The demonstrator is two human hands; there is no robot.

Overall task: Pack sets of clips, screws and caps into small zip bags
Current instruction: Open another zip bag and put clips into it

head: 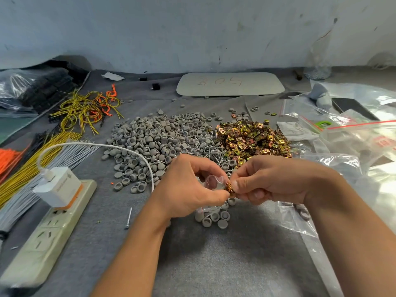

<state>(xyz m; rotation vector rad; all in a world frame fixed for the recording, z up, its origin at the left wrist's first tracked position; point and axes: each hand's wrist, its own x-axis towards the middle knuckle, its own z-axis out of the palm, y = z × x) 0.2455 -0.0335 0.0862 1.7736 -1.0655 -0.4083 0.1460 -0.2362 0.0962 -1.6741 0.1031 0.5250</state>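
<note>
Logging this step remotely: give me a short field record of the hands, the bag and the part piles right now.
left hand: holds small zip bag
right hand: pinches gold clips at the bag
caps pile: grey, centre-left
screws: between caps pile and clip pile
clip pile: right of the screws
spare bags: far right

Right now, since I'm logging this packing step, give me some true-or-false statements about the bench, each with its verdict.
1. The right hand pinches brass-coloured metal clips. True.
2. The left hand holds a small clear plastic zip bag. True.
3. Round grey plastic caps are heaped right of the loose clips. False: the grey cap heap lies left of the clip heap.
4. The charger lies unplugged. False: the white cube charger sits in the cream power strip.
</note>
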